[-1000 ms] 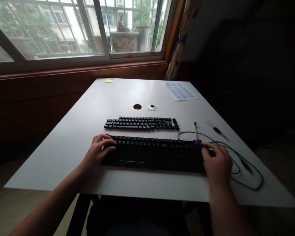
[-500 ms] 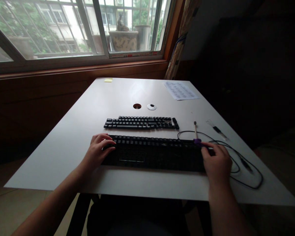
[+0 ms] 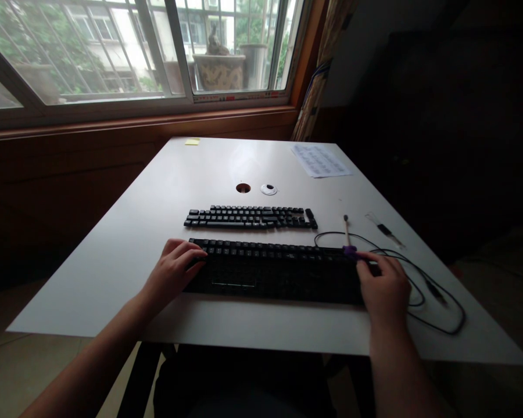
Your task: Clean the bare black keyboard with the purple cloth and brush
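Note:
A black keyboard [image 3: 287,284] lies across the front of the table, its upper rows fitted with keycaps and its lower part largely bare. At its left end, the bent fingers of my left hand [image 3: 176,267] come together on the upper key rows; their tips partly hide what is between them. My right hand [image 3: 383,281] rests at the right end with its fingers closed on a slim brush [image 3: 347,237] that has a purple grip, a pale stem and a dark tip pointing away from me. Behind the keyboard, loose black keycaps [image 3: 248,217] are laid out in rows.
A black cable [image 3: 457,325] loops over the right side. Near the right edge lies a wire keycap puller [image 3: 384,226] with a black handle. Farther back are a printed sheet [image 3: 321,161], a yellow note [image 3: 192,141], a cable hole [image 3: 243,188] and its round cover [image 3: 269,190].
My left hand has shifted slightly, its fingers closing in and moving a little right over the upper-left keys. My right hand and the brush have stayed put.

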`<action>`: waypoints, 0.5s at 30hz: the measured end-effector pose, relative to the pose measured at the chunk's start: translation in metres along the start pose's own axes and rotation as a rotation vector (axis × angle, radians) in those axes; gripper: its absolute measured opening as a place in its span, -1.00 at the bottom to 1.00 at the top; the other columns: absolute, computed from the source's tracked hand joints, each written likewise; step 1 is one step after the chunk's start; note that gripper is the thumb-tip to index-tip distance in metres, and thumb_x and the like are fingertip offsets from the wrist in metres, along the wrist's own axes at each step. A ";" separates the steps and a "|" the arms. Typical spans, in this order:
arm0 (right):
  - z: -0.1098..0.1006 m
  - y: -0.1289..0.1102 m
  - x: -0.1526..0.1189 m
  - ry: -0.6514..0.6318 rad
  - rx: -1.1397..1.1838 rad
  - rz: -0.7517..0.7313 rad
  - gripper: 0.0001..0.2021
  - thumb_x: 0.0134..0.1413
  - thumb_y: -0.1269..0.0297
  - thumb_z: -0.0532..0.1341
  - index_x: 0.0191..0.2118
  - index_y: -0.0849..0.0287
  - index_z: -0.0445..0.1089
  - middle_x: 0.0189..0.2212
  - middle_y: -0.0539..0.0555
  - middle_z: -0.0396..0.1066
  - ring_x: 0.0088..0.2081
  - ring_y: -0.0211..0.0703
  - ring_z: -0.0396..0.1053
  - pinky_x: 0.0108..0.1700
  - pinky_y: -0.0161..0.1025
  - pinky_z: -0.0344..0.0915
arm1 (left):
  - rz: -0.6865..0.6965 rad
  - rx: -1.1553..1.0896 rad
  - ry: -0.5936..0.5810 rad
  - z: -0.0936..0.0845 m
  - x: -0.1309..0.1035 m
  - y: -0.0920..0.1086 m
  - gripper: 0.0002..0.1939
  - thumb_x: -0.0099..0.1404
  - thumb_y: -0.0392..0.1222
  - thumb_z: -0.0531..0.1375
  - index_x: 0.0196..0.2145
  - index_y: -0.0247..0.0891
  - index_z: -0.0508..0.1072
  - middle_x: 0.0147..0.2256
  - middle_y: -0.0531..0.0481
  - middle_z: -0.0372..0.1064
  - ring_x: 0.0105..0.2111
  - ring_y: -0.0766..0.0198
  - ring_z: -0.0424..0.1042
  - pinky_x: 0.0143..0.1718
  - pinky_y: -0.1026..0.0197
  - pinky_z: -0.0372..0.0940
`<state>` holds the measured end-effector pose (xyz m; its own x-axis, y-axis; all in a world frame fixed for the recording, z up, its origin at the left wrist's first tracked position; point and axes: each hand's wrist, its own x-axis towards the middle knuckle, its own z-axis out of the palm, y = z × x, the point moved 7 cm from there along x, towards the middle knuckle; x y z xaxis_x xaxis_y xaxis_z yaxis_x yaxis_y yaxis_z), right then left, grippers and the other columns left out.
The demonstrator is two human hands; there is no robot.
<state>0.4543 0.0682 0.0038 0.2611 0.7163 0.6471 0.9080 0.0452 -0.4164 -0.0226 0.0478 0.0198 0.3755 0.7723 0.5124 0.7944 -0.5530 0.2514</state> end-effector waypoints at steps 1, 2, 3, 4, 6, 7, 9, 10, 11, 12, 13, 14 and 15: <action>0.000 0.000 0.000 0.001 0.004 0.000 -0.80 0.08 0.28 0.22 -0.23 0.13 0.58 -0.31 0.10 0.44 -0.28 -0.05 0.38 -0.17 -0.14 0.31 | 0.007 -0.003 -0.007 0.000 0.001 0.001 -0.88 0.44 -0.18 0.25 -0.09 -0.15 0.55 -0.14 -0.07 0.52 -0.10 0.06 0.37 -0.04 0.02 0.37; -0.001 -0.001 0.000 0.003 0.009 0.002 -0.80 0.08 0.28 0.22 -0.23 0.13 0.58 -0.31 0.10 0.44 -0.28 -0.05 0.38 -0.18 -0.14 0.31 | 0.013 -0.001 -0.014 0.000 0.002 0.002 -0.88 0.44 -0.18 0.25 -0.09 -0.15 0.55 -0.15 -0.07 0.53 -0.11 0.06 0.38 -0.04 0.03 0.37; -0.001 -0.001 0.000 0.002 0.014 0.006 -0.81 0.08 0.28 0.22 -0.24 0.13 0.58 -0.31 0.10 0.44 -0.28 -0.06 0.37 -0.18 -0.14 0.30 | 0.019 0.003 -0.023 0.000 0.003 0.003 -0.88 0.44 -0.19 0.25 -0.09 -0.15 0.55 -0.16 -0.06 0.53 -0.12 0.07 0.39 -0.04 0.03 0.37; -0.001 -0.001 0.000 0.001 0.018 0.012 -0.81 0.08 0.28 0.22 -0.24 0.13 0.58 -0.31 0.10 0.44 -0.28 -0.06 0.37 -0.17 -0.14 0.30 | 0.029 0.010 -0.036 0.001 0.004 0.004 -0.88 0.44 -0.20 0.24 -0.09 -0.15 0.55 -0.16 -0.07 0.53 -0.12 0.07 0.39 -0.03 0.03 0.37; 0.000 -0.001 0.000 -0.007 0.022 0.017 -0.80 0.09 0.27 0.21 -0.24 0.13 0.57 -0.30 0.11 0.44 -0.27 -0.05 0.36 -0.16 -0.12 0.30 | 0.057 0.026 -0.063 0.003 0.004 0.006 -0.85 0.45 -0.20 0.23 -0.06 -0.16 0.55 -0.16 -0.08 0.53 -0.11 0.06 0.39 -0.01 0.02 0.36; 0.000 -0.001 0.000 -0.009 0.023 0.018 -0.80 0.09 0.27 0.20 -0.24 0.13 0.57 -0.30 0.11 0.44 -0.26 -0.04 0.36 -0.14 -0.12 0.30 | 0.069 0.035 -0.075 0.004 0.004 0.006 -0.83 0.46 -0.21 0.21 -0.04 -0.17 0.54 -0.15 -0.09 0.52 -0.11 0.06 0.39 -0.01 0.01 0.36; 0.000 -0.001 0.000 -0.011 0.025 0.019 -0.79 0.10 0.26 0.20 -0.23 0.13 0.57 -0.30 0.11 0.44 -0.24 -0.03 0.37 -0.13 -0.12 0.30 | 0.087 0.048 -0.089 0.006 0.002 0.006 -0.80 0.48 -0.22 0.19 0.00 -0.16 0.54 -0.13 -0.11 0.50 -0.10 0.06 0.39 -0.01 0.00 0.37; 0.000 -0.001 -0.001 -0.011 0.027 0.022 -0.79 0.10 0.26 0.20 -0.23 0.13 0.57 -0.29 0.11 0.44 -0.24 -0.04 0.37 -0.13 -0.12 0.30 | 0.090 0.053 -0.092 0.007 0.001 0.006 -0.79 0.48 -0.23 0.18 0.01 -0.15 0.54 -0.12 -0.11 0.49 -0.10 0.06 0.39 -0.02 0.00 0.37; 0.000 0.000 -0.001 -0.011 0.029 0.028 -0.79 0.10 0.26 0.20 -0.23 0.13 0.58 -0.29 0.11 0.44 -0.25 -0.05 0.37 -0.13 -0.13 0.30 | 0.091 0.057 -0.093 0.008 0.000 0.006 -0.79 0.48 -0.23 0.17 0.00 -0.14 0.54 -0.11 -0.11 0.48 -0.10 0.06 0.39 -0.02 -0.01 0.37; 0.000 0.000 -0.001 -0.011 0.030 0.034 -0.79 0.10 0.26 0.20 -0.23 0.13 0.58 -0.29 0.11 0.44 -0.27 -0.06 0.36 -0.14 -0.13 0.30 | 0.093 0.061 -0.093 0.008 0.000 0.006 -0.80 0.48 -0.24 0.17 -0.01 -0.14 0.55 -0.11 -0.12 0.47 -0.10 0.06 0.39 -0.03 -0.01 0.37; 0.000 0.001 -0.001 -0.012 0.030 0.038 -0.79 0.09 0.26 0.20 -0.23 0.13 0.58 -0.29 0.10 0.44 -0.27 -0.07 0.36 -0.14 -0.13 0.29 | 0.096 0.068 -0.094 0.009 -0.001 0.006 -0.80 0.48 -0.25 0.17 -0.02 -0.14 0.55 -0.11 -0.12 0.46 -0.10 0.05 0.38 -0.03 -0.02 0.37; 0.000 0.001 -0.001 -0.012 0.031 0.039 -0.79 0.08 0.26 0.21 -0.23 0.13 0.58 -0.29 0.10 0.45 -0.27 -0.07 0.36 -0.14 -0.13 0.29 | 0.100 0.075 -0.100 0.010 -0.001 0.006 -0.80 0.48 -0.26 0.16 -0.03 -0.15 0.55 -0.11 -0.13 0.46 -0.11 0.05 0.38 -0.04 -0.02 0.37; 0.000 0.001 -0.001 -0.011 0.031 0.038 -0.79 0.08 0.25 0.21 -0.23 0.14 0.58 -0.30 0.11 0.45 -0.27 -0.06 0.36 -0.14 -0.13 0.29 | 0.103 0.081 -0.106 0.011 -0.002 0.006 -0.80 0.48 -0.27 0.16 -0.04 -0.15 0.54 -0.12 -0.13 0.45 -0.11 0.05 0.38 -0.04 -0.03 0.38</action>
<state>0.4544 0.0675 0.0027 0.2911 0.7257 0.6233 0.8869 0.0395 -0.4602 -0.0131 0.0466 0.0117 0.5014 0.7439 0.4418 0.7836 -0.6070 0.1326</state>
